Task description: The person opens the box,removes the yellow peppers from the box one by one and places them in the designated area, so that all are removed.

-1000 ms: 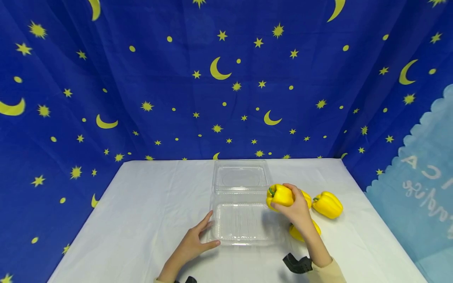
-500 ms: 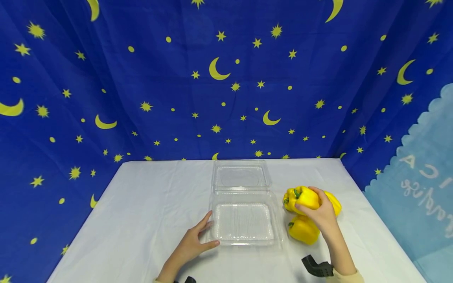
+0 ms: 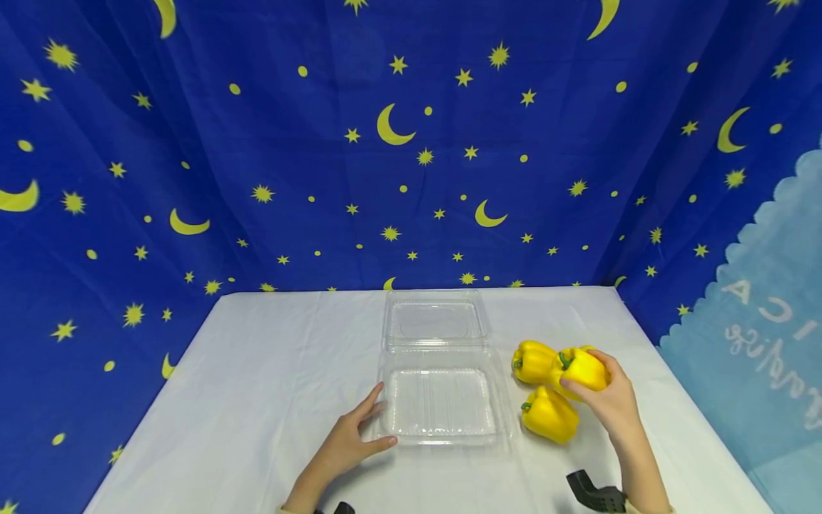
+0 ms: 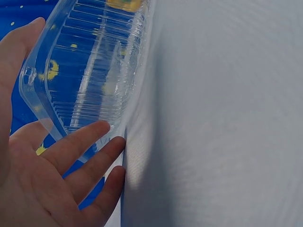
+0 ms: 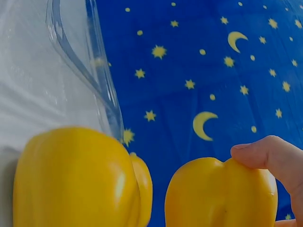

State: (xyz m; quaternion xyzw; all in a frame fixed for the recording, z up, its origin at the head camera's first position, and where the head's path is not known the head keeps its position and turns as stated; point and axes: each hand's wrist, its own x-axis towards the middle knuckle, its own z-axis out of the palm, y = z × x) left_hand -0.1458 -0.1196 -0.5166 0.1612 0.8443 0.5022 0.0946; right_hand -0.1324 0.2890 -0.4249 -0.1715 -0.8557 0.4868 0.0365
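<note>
My right hand (image 3: 613, 400) grips a yellow bell pepper (image 3: 583, 369) with a green stem, thumb on the near side. In the right wrist view the thumb (image 5: 265, 153) presses on that pepper's upper side. The held pepper overlaps another yellow one, mostly hidden behind it. One bell pepper (image 3: 534, 362) lies to its left and one (image 3: 550, 415) in front. My left hand (image 3: 347, 439) rests at the left edge of a clear plastic clamshell container (image 3: 443, 441), fingers spread and relaxed. In the left wrist view its fingertips (image 4: 102, 127) are right at the container's corner.
The container's lid (image 3: 437, 319) is folded back flat, away from me. All of it stands on a white-covered table (image 3: 289, 371). A blue curtain (image 3: 321, 164) with moons and stars encloses the back and sides. A light-blue panel (image 3: 758, 343) hangs at the right.
My right hand has carried the held bell pepper rightward, from the container's right edge to over the other peppers. The pepper behind and the front one show more now. The left hand stays put.
</note>
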